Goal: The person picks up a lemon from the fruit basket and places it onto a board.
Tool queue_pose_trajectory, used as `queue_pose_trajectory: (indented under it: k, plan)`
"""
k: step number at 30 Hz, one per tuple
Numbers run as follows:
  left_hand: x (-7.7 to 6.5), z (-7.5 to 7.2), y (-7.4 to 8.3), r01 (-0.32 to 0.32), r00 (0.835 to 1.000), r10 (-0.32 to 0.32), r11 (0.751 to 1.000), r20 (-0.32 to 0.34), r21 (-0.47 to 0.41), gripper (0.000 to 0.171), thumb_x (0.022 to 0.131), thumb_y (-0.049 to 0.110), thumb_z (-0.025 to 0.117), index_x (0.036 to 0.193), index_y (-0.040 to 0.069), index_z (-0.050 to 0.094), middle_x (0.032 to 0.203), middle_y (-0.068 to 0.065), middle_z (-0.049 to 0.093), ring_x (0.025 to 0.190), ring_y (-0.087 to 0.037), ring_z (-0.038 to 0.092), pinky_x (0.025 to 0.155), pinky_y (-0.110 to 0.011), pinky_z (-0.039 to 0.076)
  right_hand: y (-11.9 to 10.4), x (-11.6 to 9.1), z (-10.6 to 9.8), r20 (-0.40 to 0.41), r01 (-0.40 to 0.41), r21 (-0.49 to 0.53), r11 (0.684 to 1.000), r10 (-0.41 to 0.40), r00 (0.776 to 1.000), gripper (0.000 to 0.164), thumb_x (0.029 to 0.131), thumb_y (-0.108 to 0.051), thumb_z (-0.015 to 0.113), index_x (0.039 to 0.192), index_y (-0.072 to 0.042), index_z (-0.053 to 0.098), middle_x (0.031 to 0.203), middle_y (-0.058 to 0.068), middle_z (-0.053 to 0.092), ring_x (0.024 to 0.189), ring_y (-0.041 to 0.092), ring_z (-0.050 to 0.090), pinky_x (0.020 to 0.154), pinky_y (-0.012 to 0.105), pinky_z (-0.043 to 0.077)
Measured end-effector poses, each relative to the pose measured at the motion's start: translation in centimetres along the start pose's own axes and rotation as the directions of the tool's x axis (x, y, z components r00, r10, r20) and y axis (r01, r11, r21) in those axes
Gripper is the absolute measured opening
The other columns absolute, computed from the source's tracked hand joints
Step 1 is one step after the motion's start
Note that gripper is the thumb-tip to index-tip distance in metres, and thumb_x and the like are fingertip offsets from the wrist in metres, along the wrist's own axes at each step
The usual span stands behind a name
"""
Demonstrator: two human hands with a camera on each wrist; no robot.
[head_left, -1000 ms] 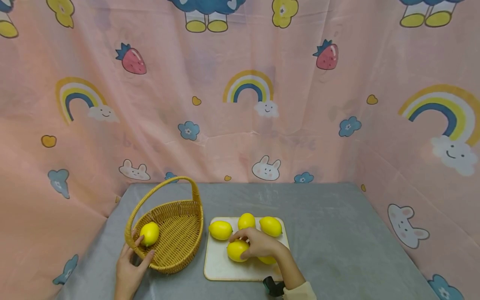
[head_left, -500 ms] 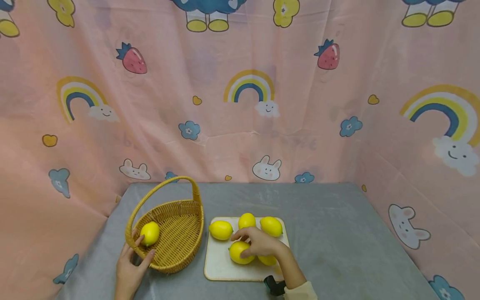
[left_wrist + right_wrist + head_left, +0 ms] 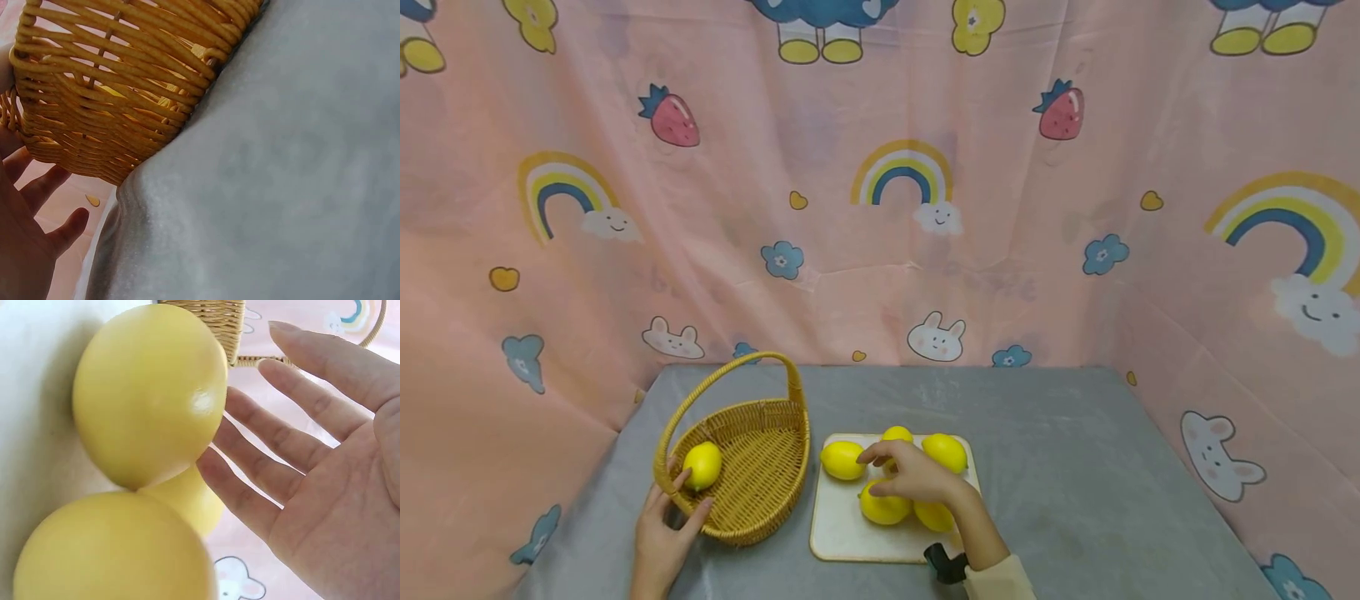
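Observation:
In the head view a wicker basket (image 3: 752, 475) with a tall handle stands at the left, one lemon (image 3: 703, 466) inside by its left wall. My left hand (image 3: 662, 533) holds the basket's near-left rim; the left wrist view shows some fingers spread below the woven wall. To the right, a pale board (image 3: 842, 533) bears several lemons. Over its front middle lemon (image 3: 885, 504) hovers my right hand (image 3: 917, 479), fingers relaxed, partly hiding the back lemon (image 3: 897, 435). The right wrist view shows that hand (image 3: 325, 462) with an empty palm beside a lemon (image 3: 150, 394).
Grey cloth covers the table (image 3: 1075, 483). A pink printed curtain (image 3: 715, 225) hangs behind and at both sides. The basket's arched handle (image 3: 722, 375) rises above its rim. A black strap device (image 3: 945, 564) is on my right wrist.
My right hand has come up and off the front middle lemon, which it had its fingers around and nudged slightly right. My left hand stays on the basket rim.

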State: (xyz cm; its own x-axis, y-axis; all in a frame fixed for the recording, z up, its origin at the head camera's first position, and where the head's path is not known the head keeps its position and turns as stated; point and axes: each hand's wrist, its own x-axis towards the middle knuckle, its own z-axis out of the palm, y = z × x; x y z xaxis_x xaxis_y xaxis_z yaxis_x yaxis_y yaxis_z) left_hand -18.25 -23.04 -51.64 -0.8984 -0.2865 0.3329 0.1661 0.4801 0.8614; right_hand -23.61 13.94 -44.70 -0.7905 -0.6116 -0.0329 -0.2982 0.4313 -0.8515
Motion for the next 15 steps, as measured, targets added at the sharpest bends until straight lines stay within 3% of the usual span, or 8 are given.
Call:
queue_pose_trajectory:
  k: [15]
  plan:
    - [0.0, 0.1, -0.4, -0.032, 0.999, 0.031, 0.999, -0.022, -0.027, 0.055, 0.081, 0.0, 0.08, 0.13, -0.011, 0.059, 0.151, -0.021, 0.04, 0.138, -0.043, 0.035, 0.094, 0.001, 0.028, -3.1, 2.9, 0.7, 0.034, 0.106, -0.034, 0.994, -0.105, 0.994, 0.036, 0.093, -0.007, 0.069, 0.127, 0.0, 0.065, 0.127, 0.014, 0.065, 0.117, 0.033, 0.057, 0.102, 0.054, 0.045]
